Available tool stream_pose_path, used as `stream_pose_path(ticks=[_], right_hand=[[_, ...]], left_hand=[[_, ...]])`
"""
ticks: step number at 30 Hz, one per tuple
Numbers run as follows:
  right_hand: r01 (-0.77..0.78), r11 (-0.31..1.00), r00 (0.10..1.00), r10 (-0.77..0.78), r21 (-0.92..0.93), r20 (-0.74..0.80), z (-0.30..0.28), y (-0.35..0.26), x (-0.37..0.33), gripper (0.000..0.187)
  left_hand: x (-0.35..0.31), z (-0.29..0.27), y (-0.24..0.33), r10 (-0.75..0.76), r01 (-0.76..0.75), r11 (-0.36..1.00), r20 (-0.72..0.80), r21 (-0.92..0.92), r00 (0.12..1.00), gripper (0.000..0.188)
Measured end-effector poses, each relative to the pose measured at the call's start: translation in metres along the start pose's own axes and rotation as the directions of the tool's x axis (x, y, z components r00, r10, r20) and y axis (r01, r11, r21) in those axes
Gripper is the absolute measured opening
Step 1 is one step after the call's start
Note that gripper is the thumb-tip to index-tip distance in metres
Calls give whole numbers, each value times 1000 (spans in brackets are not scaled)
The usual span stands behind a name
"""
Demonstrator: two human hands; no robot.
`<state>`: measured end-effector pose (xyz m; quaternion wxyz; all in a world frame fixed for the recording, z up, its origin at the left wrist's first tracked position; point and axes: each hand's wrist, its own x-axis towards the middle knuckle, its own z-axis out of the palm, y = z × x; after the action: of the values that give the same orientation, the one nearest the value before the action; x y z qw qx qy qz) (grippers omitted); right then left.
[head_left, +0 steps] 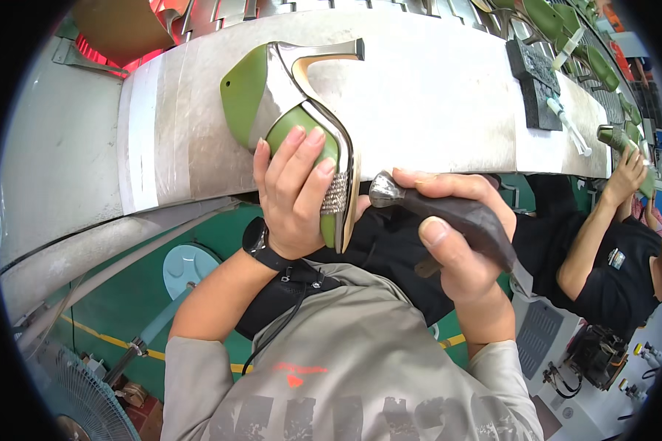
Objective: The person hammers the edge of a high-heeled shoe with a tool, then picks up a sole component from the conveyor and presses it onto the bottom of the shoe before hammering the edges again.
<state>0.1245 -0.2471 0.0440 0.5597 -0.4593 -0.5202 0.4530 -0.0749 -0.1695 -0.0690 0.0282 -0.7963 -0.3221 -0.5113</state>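
Note:
A high-heeled sandal (pixel 338 147) with silver straps, a glittery toe band and a slim metallic heel sits on a green shoe last (pixel 244 92). My left hand (pixel 294 184) is wrapped round its front part, holding it sideways over the near edge of the workbench, with the sole turned to the right. In my right hand (pixel 467 235) is a dark shoemaker's hammer (pixel 456 213). Its rounded, shiny metal face (pixel 384 189) points at the sole, close beside it. My fingers grip the hammer around its dark body; a short brownish end (pixel 426 266) shows below them.
The pale workbench (pixel 434 95) curves across the top. A dark block (pixel 535 84) and a syringe-like tube (pixel 568 126) lie at its right. Slatted conveyor parts (pixel 294 7) run behind. A co-worker's hand (pixel 627 175) holds another green last at far right. A fan (pixel 88 389) stands lower left.

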Motion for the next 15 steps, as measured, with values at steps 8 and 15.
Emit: stream_pose_path(ticks=[8, 15], right_hand=[[-77, 995, 994, 72, 67, 77, -1, 3, 36, 29], [219, 909, 892, -39, -355, 451, 0, -19, 67, 29]], left_hand=[[1, 8, 2, -25, 25, 1000, -21, -3, 999, 48], [-5, -1, -6, -32, 35, 999, 69, -33, 997, 32]])
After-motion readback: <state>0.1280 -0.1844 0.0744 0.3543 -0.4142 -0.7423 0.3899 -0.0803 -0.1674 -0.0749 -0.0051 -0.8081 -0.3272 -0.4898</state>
